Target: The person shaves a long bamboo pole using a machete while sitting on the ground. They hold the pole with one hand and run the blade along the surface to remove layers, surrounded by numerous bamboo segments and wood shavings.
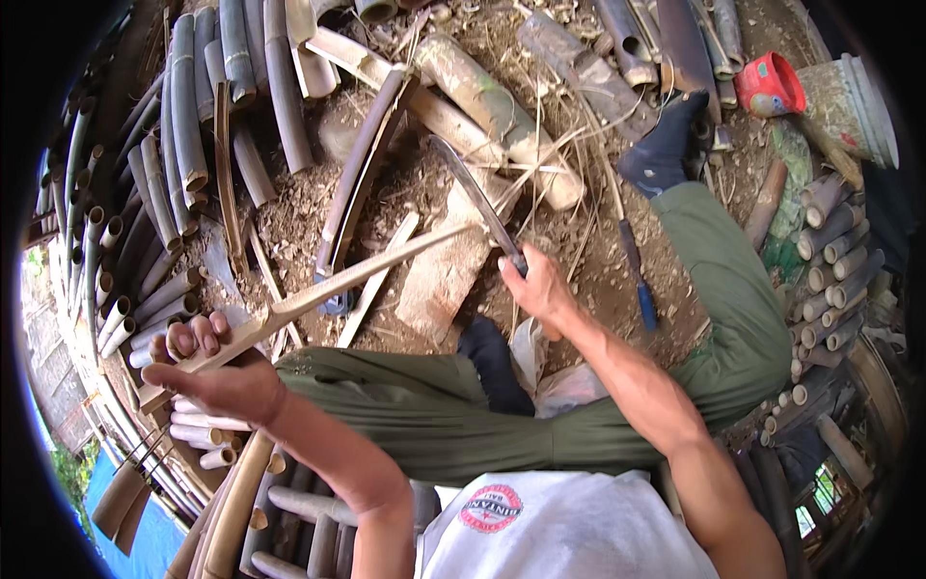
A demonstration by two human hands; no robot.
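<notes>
My left hand (pixel 217 376) is closed around the near end of a long split bamboo strip (pixel 362 277), its fingers curled up along one edge. The strip slants up to the right, and its far end meets the blade of a machete (pixel 473 190). Around the machete's dark handle my right hand (pixel 542 291) is wrapped, with the blade pointing up and left. Beneath the strip's far end lies a rough pale block (pixel 439 294) on the dirt. Whether the edge has bitten into the strip I cannot tell.
Cut bamboo tubes (pixel 183 106) stand at the far left, with more stacked at right (pixel 839 261). Thick bamboo sections (pixel 511 121) lie ahead. A blue-handled long tool (pixel 645 304) rests near my outstretched leg. At upper right are a red container (pixel 772 85) and a dirty bucket (pixel 839 106).
</notes>
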